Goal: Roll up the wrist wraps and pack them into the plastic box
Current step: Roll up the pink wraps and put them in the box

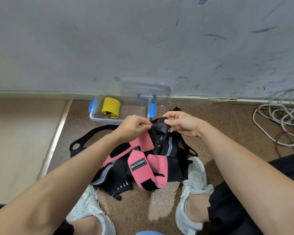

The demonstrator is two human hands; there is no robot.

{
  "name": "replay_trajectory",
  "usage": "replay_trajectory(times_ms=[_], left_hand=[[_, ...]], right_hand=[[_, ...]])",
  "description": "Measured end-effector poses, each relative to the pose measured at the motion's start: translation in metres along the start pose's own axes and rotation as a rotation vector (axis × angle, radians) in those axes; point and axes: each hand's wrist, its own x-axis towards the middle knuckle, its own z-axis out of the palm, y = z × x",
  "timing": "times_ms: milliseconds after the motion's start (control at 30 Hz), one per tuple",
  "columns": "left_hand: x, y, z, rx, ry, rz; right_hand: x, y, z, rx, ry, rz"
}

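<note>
My left grip [134, 126] and right grip [182, 122] pinch the black end, apparently of the pink wrap [145, 139]. Its length trails toward me; plastic box [94, 117] just beyond.

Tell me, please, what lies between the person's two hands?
Head view: the black end of the pink wrist wrap, pinched by both the left hand and the right hand.

Plastic box [136, 110] (one rolled wrap [111, 107] inside) stands behind the wrap pile [143, 165].
</note>
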Motion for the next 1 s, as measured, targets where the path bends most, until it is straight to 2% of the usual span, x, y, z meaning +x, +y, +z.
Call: replay_trajectory(times_ms=[67,167,367,433,500,567,667,767,800,833,933,1000], left_hand=[[-0.001,0.000,-0.004,0.117,0.014,0.020],[0.000,0.002,-0.009,0.171,0.027,0.039],[0.001,0.008,-0.014,0.144,0.033,0.066],[-0.001,0.004,-0.017,0.199,0.011,0.061],[-0.006,-0.020,-0.033,0.233,0.060,-0.034],[-0.015,-0.049,-0.053,0.098,0.166,-0.192],[-0.016,-0.056,-0.065,-0.102,0.238,-0.223],[-0.009,-0.032,-0.056,-0.192,0.268,-0.196],[-0.007,-0.025,-0.054,-0.232,0.271,-0.183],[-0.007,-0.021,-0.051,-0.288,0.273,-0.174],[-0.006,-0.012,-0.048,-0.440,0.252,-0.147],[-0.005,-0.005,-0.044,-0.509,0.238,-0.133]], right_hand=[[-0.001,-0.001,0.001,-0.069,0.063,-0.017],[-0.002,-0.004,0.002,-0.093,0.150,-0.050],[-0.001,-0.007,0.006,-0.079,0.284,-0.040],[-0.001,-0.008,0.000,-0.030,0.395,-0.050],[-0.011,-0.012,-0.022,0.082,0.602,-0.074],[-0.022,-0.014,-0.044,-0.033,0.682,-0.042],[-0.014,-0.010,-0.038,-0.316,0.595,0.031],[0.006,-0.006,-0.007,-0.637,0.649,-0.110],[0.008,-0.008,0.001,-0.659,0.616,-0.154],[0.008,-0.008,0.012,-0.599,0.514,-0.168],[0.008,-0.012,0.047,-0.347,0.138,-0.076],[0.012,-0.018,0.064,-0.340,0.098,-0.128]])
